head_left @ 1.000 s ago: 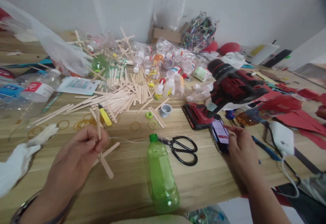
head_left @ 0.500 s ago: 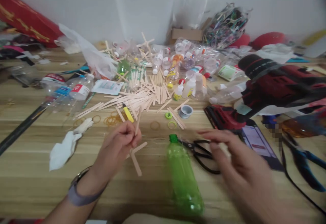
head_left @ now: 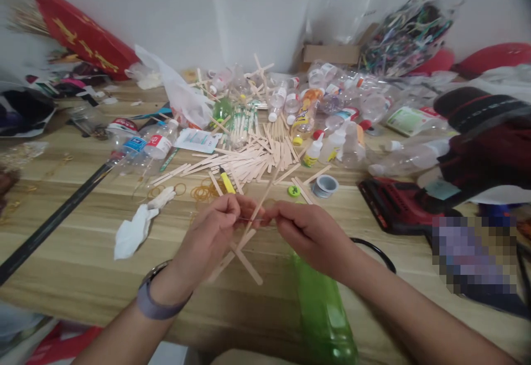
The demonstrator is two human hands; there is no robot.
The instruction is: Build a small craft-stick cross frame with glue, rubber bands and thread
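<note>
My left hand (head_left: 215, 232), with a band at the wrist, holds crossed wooden sticks (head_left: 248, 265); one long stick slants up between my hands and a crossing lies below my fingers. Close beside it, my right hand (head_left: 305, 232) is pinched on a thin strand (head_left: 251, 219) stretched from the left fingertips across the stick. What the strand is made of is too small to tell. Under my right forearm a green bottle (head_left: 326, 309) lies on the table, its neck hidden. A black scissor handle (head_left: 379, 251) shows behind that forearm.
Behind my hands are loose wooden sticks (head_left: 249, 160), a yellow cutter (head_left: 227, 181), rubber bands (head_left: 204, 192) and a grey tape roll (head_left: 326, 186). Clear bottles (head_left: 277, 99) crowd the back. At right stands a red-black power tool (head_left: 390, 204); a white cloth (head_left: 135, 232) lies left.
My right hand has moved left to meet my left hand and now pinches the thin strand. The view has shifted, and the green bottle's neck is now covered.
</note>
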